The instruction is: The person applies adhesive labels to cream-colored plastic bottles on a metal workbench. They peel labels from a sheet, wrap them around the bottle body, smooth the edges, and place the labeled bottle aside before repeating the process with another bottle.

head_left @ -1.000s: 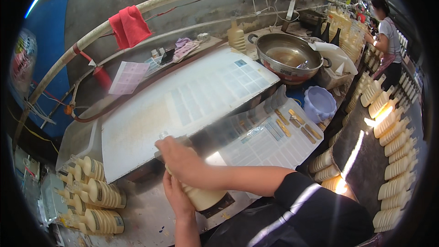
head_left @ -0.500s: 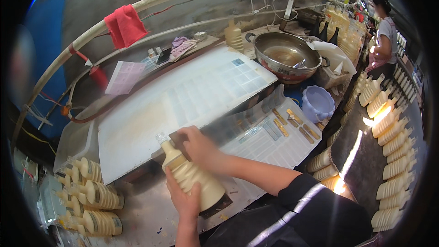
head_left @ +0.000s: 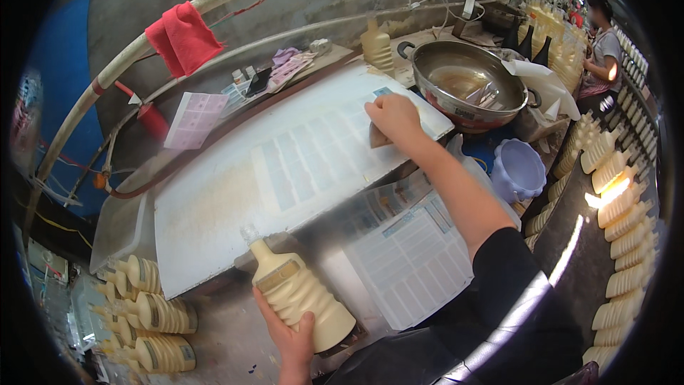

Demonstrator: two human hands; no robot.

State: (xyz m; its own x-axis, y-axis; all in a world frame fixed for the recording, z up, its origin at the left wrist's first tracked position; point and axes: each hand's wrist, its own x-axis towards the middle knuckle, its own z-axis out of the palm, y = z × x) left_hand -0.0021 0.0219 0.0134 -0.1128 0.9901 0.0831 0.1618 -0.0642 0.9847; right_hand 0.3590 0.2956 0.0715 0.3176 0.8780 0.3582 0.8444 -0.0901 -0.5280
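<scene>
A cream-coloured bottle (head_left: 308,301) with a ribbed body, clear neck and gold label band lies tilted on the work surface, its neck toward the white board. My left hand (head_left: 291,339) is wrapped round its near left side, the thumb pressing on the lower body. My right hand (head_left: 397,121) is over the far right part of the white board (head_left: 206,192), closed on a small flat brown scraper (head_left: 379,137), whose lower part shows below the fingers. Under that hand, a sheet of pale labels (head_left: 313,160) lies flat on the board. A printed backing sheet (head_left: 413,260) lies nearer, right of the bottle.
Several cream bottles (head_left: 164,314) lie stacked at left. A large metal pan (head_left: 456,75) and a lavender bucket (head_left: 519,170) stand at right. A red cloth (head_left: 184,39) hangs on a rail. Rows of bottles (head_left: 627,249) and a person (head_left: 602,64) are at far right.
My right hand has moved from the bottle's shoulder, far and right over the white board, with the scraper. The gold labels on the right are out of sight. My left hand still holds the bottle.
</scene>
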